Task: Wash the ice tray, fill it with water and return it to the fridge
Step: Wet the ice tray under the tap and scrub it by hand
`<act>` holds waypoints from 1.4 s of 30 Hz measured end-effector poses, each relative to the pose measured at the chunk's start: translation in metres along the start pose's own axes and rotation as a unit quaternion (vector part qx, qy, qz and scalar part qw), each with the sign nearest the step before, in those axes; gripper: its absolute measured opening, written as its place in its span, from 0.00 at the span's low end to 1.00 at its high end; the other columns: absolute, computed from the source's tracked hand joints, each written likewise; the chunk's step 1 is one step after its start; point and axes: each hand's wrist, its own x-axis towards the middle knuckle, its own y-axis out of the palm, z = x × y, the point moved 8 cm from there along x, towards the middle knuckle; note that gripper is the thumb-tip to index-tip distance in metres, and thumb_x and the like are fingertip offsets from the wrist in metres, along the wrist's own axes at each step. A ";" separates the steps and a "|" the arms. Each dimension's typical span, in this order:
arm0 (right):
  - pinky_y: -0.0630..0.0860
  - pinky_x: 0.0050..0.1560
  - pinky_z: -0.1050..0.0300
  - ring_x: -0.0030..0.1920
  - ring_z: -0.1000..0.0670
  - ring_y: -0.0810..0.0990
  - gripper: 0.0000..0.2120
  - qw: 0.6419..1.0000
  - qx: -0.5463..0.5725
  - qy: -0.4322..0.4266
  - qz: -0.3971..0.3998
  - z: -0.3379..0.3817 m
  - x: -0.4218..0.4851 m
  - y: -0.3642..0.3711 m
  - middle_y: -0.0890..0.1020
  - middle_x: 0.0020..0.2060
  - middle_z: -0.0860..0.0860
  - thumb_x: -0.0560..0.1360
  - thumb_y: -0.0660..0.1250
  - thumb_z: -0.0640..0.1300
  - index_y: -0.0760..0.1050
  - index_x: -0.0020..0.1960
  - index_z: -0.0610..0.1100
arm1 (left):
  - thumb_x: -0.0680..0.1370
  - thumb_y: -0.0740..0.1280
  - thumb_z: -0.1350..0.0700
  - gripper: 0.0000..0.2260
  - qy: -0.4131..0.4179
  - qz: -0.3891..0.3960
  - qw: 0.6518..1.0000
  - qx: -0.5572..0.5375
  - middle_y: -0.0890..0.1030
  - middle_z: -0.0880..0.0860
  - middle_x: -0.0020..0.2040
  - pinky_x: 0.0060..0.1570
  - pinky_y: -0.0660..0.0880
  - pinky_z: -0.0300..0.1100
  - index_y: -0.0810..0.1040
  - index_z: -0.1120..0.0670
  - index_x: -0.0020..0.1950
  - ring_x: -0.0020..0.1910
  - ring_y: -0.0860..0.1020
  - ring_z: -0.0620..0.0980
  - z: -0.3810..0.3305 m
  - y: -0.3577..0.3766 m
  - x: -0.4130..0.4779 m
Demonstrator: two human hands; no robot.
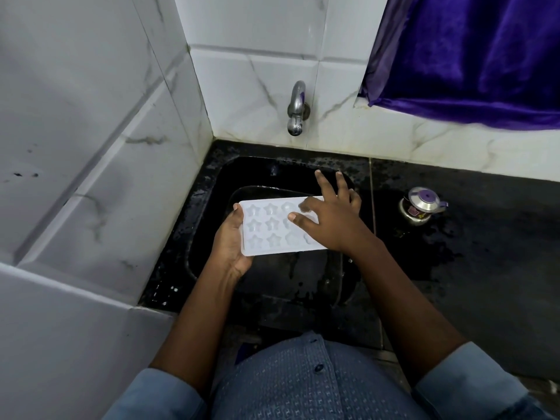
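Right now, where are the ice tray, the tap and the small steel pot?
ice tray (274, 238): head view, on a star cavity in its near row.
tap (295, 110): head view, on the bend of its spout.
small steel pot (423, 200): head view, on its lid.

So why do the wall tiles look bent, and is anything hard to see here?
Head view: the wide-angle lens bows the wall tiles; the black sink swallows detail; the white ice tray reads clearly; the right hand looks slightly smeared at its index finger; the tap carries a glint.

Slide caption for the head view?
Left hand holds star-mould ice tray over black sink; right hand touches its cavities.
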 end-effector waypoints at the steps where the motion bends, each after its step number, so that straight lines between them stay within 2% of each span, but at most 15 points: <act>1: 0.40 0.78 0.33 0.82 0.42 0.32 0.27 1.000 0.001 -0.002 0.001 0.001 0.000 0.000 0.43 0.85 0.52 0.80 0.53 0.73 0.80 0.62 0.58 | 0.87 0.55 0.39 0.27 -0.002 0.001 1.000 0.001 0.86 0.63 0.59 0.53 0.81 0.57 0.81 0.60 0.63 0.53 0.87 0.60 0.000 0.001 0.000; 5: 0.39 0.78 0.33 0.82 0.41 0.32 0.27 1.000 -0.007 -0.002 0.002 0.001 0.000 -0.002 0.42 0.85 0.52 0.80 0.53 0.73 0.79 0.64 0.59 | 0.87 0.55 0.39 0.26 0.002 -0.004 1.000 0.005 0.86 0.62 0.59 0.52 0.82 0.57 0.81 0.59 0.63 0.54 0.87 0.60 0.001 -0.002 0.000; 10: 0.39 0.79 0.33 0.82 0.42 0.32 0.27 1.000 -0.003 0.002 0.006 0.003 0.001 -0.002 0.43 0.85 0.52 0.80 0.53 0.73 0.79 0.66 0.59 | 0.86 0.57 0.39 0.28 0.015 -0.006 1.000 -0.003 0.84 0.64 0.64 0.55 0.82 0.59 0.79 0.60 0.68 0.60 0.85 0.64 -0.004 -0.006 0.001; 13: 0.39 0.79 0.34 0.83 0.42 0.32 0.27 1.000 0.001 -0.007 0.005 0.005 0.001 -0.003 0.43 0.85 0.52 0.80 0.54 0.73 0.80 0.64 0.59 | 0.86 0.57 0.39 0.28 0.012 -0.009 1.000 -0.004 0.84 0.64 0.64 0.55 0.82 0.59 0.79 0.60 0.69 0.60 0.85 0.63 -0.003 -0.007 0.001; 17: 0.38 0.79 0.34 0.82 0.42 0.32 0.27 1.000 -0.004 -0.001 0.002 0.003 0.000 -0.003 0.43 0.85 0.53 0.80 0.52 0.73 0.77 0.68 0.61 | 0.87 0.56 0.39 0.27 0.019 -0.012 1.000 -0.006 0.85 0.63 0.62 0.50 0.84 0.57 0.80 0.60 0.67 0.57 0.86 0.62 -0.006 -0.007 0.000; 20: 0.39 0.78 0.34 0.82 0.42 0.32 0.27 1.000 -0.004 -0.002 0.002 0.004 0.000 -0.001 0.44 0.85 0.52 0.80 0.53 0.73 0.77 0.68 0.60 | 0.86 0.57 0.39 0.27 0.026 -0.004 1.000 -0.006 0.85 0.63 0.62 0.49 0.85 0.56 0.78 0.61 0.69 0.58 0.86 0.63 -0.009 -0.007 -0.001; 26: 0.38 0.78 0.33 0.82 0.42 0.32 0.27 1.000 0.001 -0.008 0.004 0.005 -0.002 -0.002 0.43 0.85 0.52 0.80 0.52 0.73 0.78 0.67 0.61 | 0.86 0.57 0.38 0.29 0.020 -0.014 1.000 0.002 0.83 0.64 0.66 0.54 0.83 0.58 0.76 0.61 0.73 0.63 0.83 0.64 -0.005 -0.013 0.002; 30: 0.39 0.78 0.33 0.82 0.41 0.32 0.27 1.000 0.001 -0.009 0.005 0.007 -0.004 0.000 0.44 0.85 0.51 0.80 0.53 0.73 0.79 0.66 0.60 | 0.86 0.57 0.39 0.29 0.014 -0.002 1.000 0.000 0.83 0.64 0.65 0.52 0.84 0.57 0.77 0.61 0.72 0.62 0.84 0.64 -0.004 -0.012 0.001; 34: 0.39 0.78 0.33 0.83 0.41 0.33 0.27 1.000 -0.004 -0.004 0.002 0.008 -0.007 -0.001 0.44 0.85 0.51 0.80 0.53 0.74 0.78 0.66 0.61 | 0.86 0.56 0.38 0.29 -0.005 -0.013 1.000 -0.013 0.83 0.64 0.65 0.60 0.79 0.60 0.77 0.61 0.71 0.62 0.83 0.64 0.002 -0.012 -0.001; 42: 0.39 0.78 0.32 0.82 0.41 0.33 0.29 1.000 -0.004 -0.003 0.006 0.009 -0.012 0.000 0.44 0.85 0.51 0.80 0.52 0.74 0.78 0.68 0.59 | 0.87 0.55 0.39 0.28 -0.004 -0.012 1.000 -0.021 0.85 0.63 0.60 0.55 0.80 0.59 0.79 0.60 0.67 0.55 0.87 0.62 0.003 -0.008 -0.005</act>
